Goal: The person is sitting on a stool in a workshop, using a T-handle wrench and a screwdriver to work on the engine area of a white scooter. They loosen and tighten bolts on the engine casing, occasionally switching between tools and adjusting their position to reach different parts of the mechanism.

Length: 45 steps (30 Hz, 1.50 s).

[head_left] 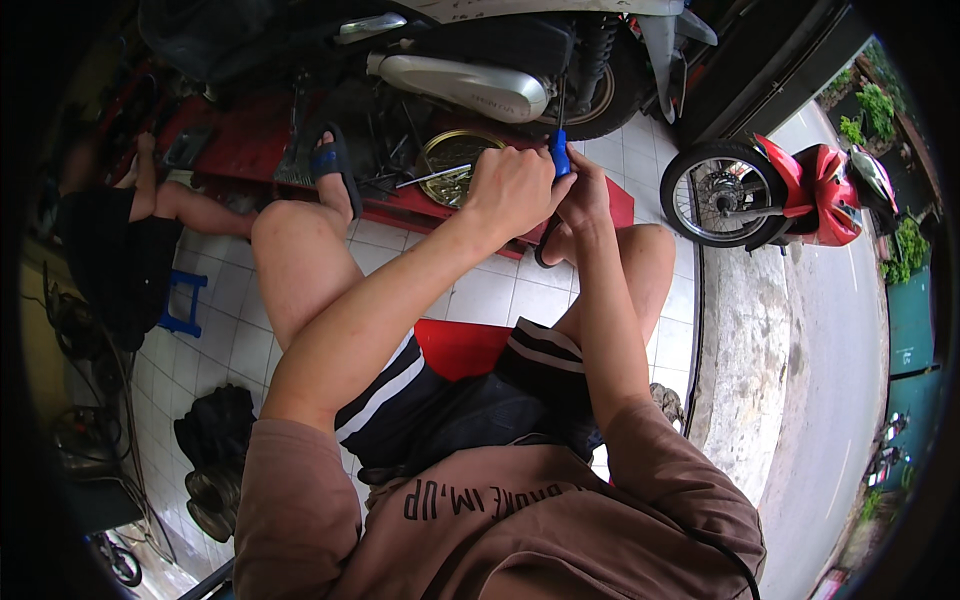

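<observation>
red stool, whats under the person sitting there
Only a patch of the red stool shows between the thighs, on the white tiled floor. Its legs and remaining seat are covered by the person's shorts.

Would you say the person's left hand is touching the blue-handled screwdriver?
Touching. The head view shows the left hand closed in a fist around the blue-handled screwdriver, with the right hand pressed beside it.

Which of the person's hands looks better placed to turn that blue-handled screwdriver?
Probably the right hand: it touches the blue-handled screwdriver just below the handle. The left hand is fisted beside it, and what it grips is hidden.
</observation>
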Available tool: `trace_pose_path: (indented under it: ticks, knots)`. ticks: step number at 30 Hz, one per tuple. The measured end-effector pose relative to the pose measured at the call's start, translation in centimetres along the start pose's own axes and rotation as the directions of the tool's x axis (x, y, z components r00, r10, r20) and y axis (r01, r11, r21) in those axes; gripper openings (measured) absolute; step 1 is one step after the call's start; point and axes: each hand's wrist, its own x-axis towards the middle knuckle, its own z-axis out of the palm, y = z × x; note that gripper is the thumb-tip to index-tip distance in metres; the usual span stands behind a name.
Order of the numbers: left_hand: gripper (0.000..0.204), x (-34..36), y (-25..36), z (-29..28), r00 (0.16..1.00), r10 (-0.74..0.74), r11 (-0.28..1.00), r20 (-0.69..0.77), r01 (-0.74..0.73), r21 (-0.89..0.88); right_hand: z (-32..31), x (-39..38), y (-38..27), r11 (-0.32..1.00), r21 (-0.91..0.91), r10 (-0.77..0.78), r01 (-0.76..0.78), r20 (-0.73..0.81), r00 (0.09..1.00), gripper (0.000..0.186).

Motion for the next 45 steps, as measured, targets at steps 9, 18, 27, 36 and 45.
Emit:
trace_pose_path:
  ticks: [9, 18, 27, 36, 45]
  knots:
    - [0.037, -0.1, 0.1, -0.2, 1.000, 0.003, 0.999, -0.017, -0.004, -0.031, -2.1, 1.2, 0.1, 0.999, -0.014, 0.031, -0.030, 0.062, 0.998, 0.025]
    - [0.040, -0.2, -0.2, -0.1, 0.998, 0.031, 1.000, -0.054, -0.030, 0.005, -1.6, 1.0, 0.4, 1.000, -0.029, 0.012, -0.010, 0.048, 0.999, 0.025]
    - [0.039, -0.1, 0.3, -0.5, 0.999, -0.003, 1.000, -0.047, 0.002, -0.023, -2.6, 1.5, 0.3, 0.998, -0.062, -0.012, 0.014, 0.033, 0.999, 0.027]
    - [0.037, -0.3, -0.1, -0.6, 1.000, -0.016, 1.000, -0.008, 0.016, -0.007, -1.1, 0.7, 0.4, 0.997, -0.065, -0.035, 0.041, 0.086, 0.996, 0.028]
    - [0.041, -0.3, 0.0, -0.6, 0.999, -0.040, 0.998, -0.001, 0.040, -0.050, -0.9, 0.5, 0.2, 0.998, -0.018, -0.050, 0.052, 0.108, 0.993, 0.027]
